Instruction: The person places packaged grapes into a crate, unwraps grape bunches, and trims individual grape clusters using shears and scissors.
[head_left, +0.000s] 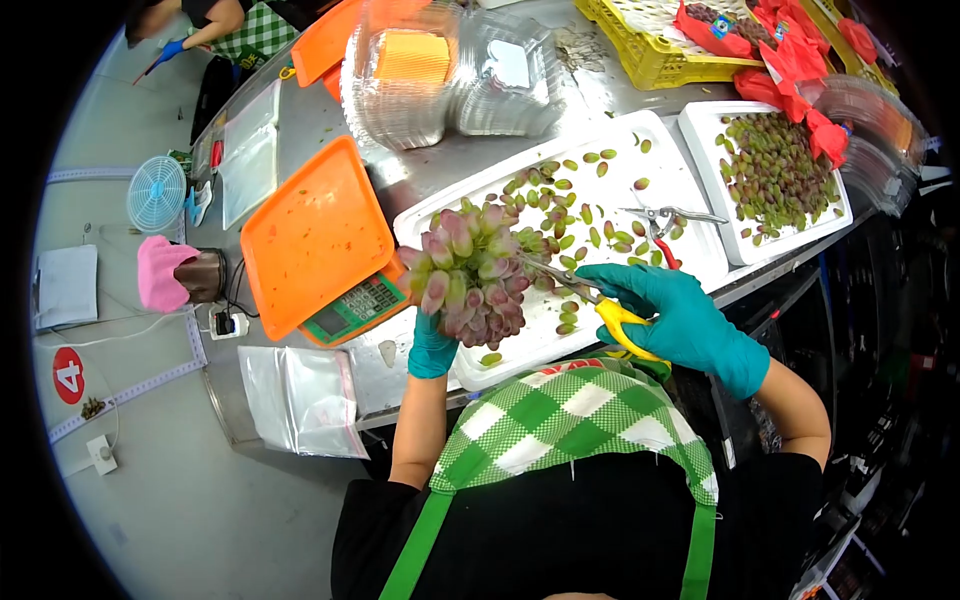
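A bunch of pink-green grapes [470,270] is held up by my left hand [431,347], whose gloved fingers are mostly hidden under the fruit. My right hand [665,315], in a teal glove, is closed on scissors with yellow handles [630,330]. Their blades point left and reach the right side of the bunch. Beneath lies a white tray [440,196] with many loose grapes [565,205]. Pruning shears [665,222] with a red handle rest in the tray's right part.
An orange scale tray [318,240] stands left. Clear plastic boxes [400,110] are stacked behind. A second white tray [705,135] of grapes and a yellow crate [650,65] sit at the right. Plastic bags [300,400] lie at the front left. Another person's gloved hand [168,52] shows far left.
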